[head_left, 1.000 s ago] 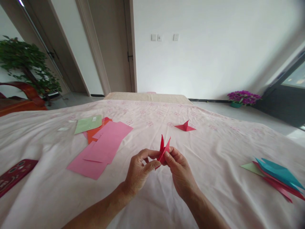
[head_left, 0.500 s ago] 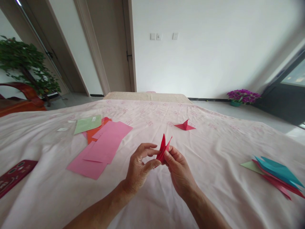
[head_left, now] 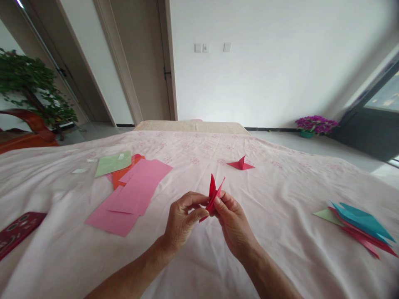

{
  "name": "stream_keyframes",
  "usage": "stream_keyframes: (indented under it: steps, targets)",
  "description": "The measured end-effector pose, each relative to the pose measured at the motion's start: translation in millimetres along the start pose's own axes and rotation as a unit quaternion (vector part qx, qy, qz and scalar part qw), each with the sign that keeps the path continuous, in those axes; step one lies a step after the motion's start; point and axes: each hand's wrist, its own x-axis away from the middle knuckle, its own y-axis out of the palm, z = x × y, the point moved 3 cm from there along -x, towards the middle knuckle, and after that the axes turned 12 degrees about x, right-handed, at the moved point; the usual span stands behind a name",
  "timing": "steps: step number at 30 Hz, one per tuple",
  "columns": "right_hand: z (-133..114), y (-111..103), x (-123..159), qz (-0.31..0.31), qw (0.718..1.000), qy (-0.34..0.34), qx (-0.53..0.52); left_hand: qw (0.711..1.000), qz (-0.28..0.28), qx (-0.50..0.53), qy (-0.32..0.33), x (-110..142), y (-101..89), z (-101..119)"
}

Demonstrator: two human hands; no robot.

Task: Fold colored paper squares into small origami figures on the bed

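Note:
Between my two hands, just above the cloth, is a red folded-paper figure [head_left: 213,195] with two pointed flaps sticking up. My left hand [head_left: 183,220] pinches its lower left side between thumb and fingers. My right hand [head_left: 232,216] grips its right side, thumb pressed on the near face. The fingertips hide part of the folds. Farther off, a second red folded-paper piece [head_left: 241,164] rests on the cloth with one point upright. At the right lies a stack of folded papers [head_left: 363,222] in blue, red and pale green.
Pink paper sheets [head_left: 140,187] lie at the left, overlapping an orange sheet [head_left: 120,176] and a green packet [head_left: 114,163]. A dark red printed item [head_left: 21,230] is at the left edge. Everything rests on a pale, wrinkled flowered cloth [head_left: 199,265]. Purple flowers [head_left: 316,124] stand beyond.
My left fingers lifted a little off the red figure half a second ago, and now they are closed on it again. My right hand has kept its grip.

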Motion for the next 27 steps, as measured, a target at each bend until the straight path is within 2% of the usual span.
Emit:
stream_keyframes:
  steps: [5, 8, 13, 18, 20, 23, 27]
  targets:
    - [1, 0, 0, 0.004, 1.000, 0.001, 0.006, 0.999, 0.001, 0.027, -0.027, 0, -1.1, -6]
    - [3, -1, 0, 0.000, 1.000, -0.003, 0.004, 1.000, -0.004, 0.011, -0.020, 0, -1.5, -5]
    - [0, 1, 1, -0.006, 1.000, -0.024, 0.017, 0.993, 0.001, -0.100, 0.061, 2, 0.4, 7]
    - [-9, 6, 5, 0.014, 0.997, -0.075, 0.028, 0.967, -0.006, -0.192, 0.167, 7, 5.6, 25]
    - [-11, 8, 9, 0.027, 0.994, -0.099, 0.048, 0.960, 0.005, -0.206, 0.189, 9, 6.2, 28]
    - [-14, 9, 16, 0.056, 0.981, -0.141, 0.123, 0.959, 0.019, -0.203, 0.195, 9, 6.1, 27]
    - [-22, 8, 27, 0.088, 0.933, -0.240, 0.252, 0.960, 0.030, -0.181, 0.213, 12, 6.0, 25]
